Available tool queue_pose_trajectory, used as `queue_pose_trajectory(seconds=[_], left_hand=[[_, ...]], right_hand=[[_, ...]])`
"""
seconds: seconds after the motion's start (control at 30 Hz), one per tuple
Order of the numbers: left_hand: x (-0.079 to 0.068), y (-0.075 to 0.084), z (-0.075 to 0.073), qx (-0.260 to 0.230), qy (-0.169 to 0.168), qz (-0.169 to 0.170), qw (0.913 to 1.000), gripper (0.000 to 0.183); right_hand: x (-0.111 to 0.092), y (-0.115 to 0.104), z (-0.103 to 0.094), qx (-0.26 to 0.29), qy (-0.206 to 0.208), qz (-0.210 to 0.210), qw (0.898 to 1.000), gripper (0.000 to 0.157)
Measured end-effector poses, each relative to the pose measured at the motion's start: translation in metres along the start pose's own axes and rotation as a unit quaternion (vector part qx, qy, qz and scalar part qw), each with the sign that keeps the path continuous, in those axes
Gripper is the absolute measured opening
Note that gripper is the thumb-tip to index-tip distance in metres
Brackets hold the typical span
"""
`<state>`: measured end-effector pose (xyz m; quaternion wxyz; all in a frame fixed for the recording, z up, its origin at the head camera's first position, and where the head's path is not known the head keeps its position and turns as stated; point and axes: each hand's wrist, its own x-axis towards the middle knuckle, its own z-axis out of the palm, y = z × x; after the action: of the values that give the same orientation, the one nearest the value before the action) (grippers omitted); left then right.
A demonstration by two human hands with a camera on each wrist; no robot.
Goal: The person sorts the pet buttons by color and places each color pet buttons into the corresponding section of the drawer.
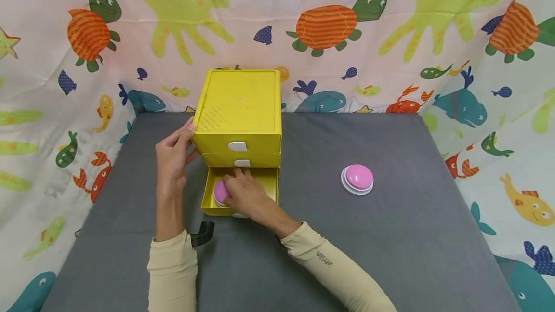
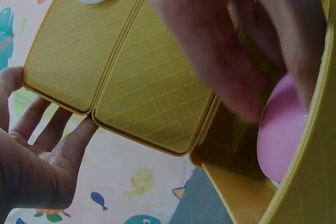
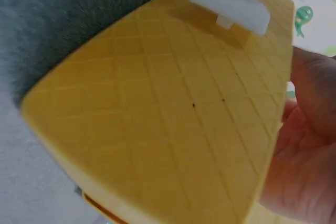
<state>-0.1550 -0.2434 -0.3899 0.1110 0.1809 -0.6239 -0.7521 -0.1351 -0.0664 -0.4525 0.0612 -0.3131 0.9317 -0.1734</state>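
Observation:
A yellow drawer cabinet with white tab handles stands on the grey surface, its bottom drawer pulled out. In the drawer's left part sits a pink dome-shaped push light with a white base. My right hand reaches over the drawer's front, thumb and fingers around the dome; in the left wrist view, the pink dome shows between the blurred fingers. My left hand rests against the cabinet's left side, fingers extended along its edge. The right wrist view shows the drawer front and my right hand beside it.
A second pink push light with a white base lies on the grey tabletop, right of the cabinet. A curtain printed with sea animals hangs behind and along both sides. The two upper drawers are closed.

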Motion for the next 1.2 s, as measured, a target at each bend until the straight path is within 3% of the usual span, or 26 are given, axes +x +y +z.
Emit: queue_pose_trajectory(seconds=[0.17,0.27,0.43,0.57,0.67,0.73,0.83,0.93,1.03,1.2], left_hand=[[0.0,0.001,0.0,0.01,0.001,-0.007,0.9999,0.04],[0.0,0.002,0.001,0.008,0.001,-0.004,1.0,0.04],[0.0,0.002,0.001,0.009,0.004,-0.012,0.9999,0.04],[-0.001,0.003,0.001,0.02,0.014,-0.021,0.9995,0.039],[-0.001,0.002,0.001,0.025,0.012,-0.025,0.9993,0.039],[-0.001,0.002,0.001,0.024,0.009,-0.022,0.9994,0.039],[0.0,0.002,0.0,0.018,0.007,-0.022,0.9996,0.039],[0.0,0.002,0.0,0.016,0.007,-0.025,0.9995,0.038],[-0.001,0.003,0.0,0.017,0.012,-0.03,0.9993,0.038],[0.0,0.003,0.0,0.015,0.008,-0.024,0.9996,0.039]], right_hand=[[-0.023,0.009,-0.013,0.005,0.06,-0.001,0.998,0.029],[-0.041,0.02,-0.024,0.01,0.117,0.007,0.993,0.025],[-0.064,0.052,-0.041,-0.007,0.23,0.045,0.972,0.015],[-0.074,0.088,-0.057,-0.024,0.269,0.092,0.958,0.016],[-0.082,0.118,-0.071,-0.024,0.259,0.143,0.955,0.023],[-0.086,0.136,-0.079,-0.017,0.23,0.187,0.955,0.031],[-0.093,0.158,-0.09,-0.004,0.147,0.257,0.955,0.051],[-0.101,0.174,-0.098,0.013,0.058,0.31,0.949,0.07],[-0.106,0.186,-0.102,0.039,0.011,0.33,0.943,0.078],[-0.111,0.201,-0.101,0.055,-0.017,0.332,0.942,0.074]])
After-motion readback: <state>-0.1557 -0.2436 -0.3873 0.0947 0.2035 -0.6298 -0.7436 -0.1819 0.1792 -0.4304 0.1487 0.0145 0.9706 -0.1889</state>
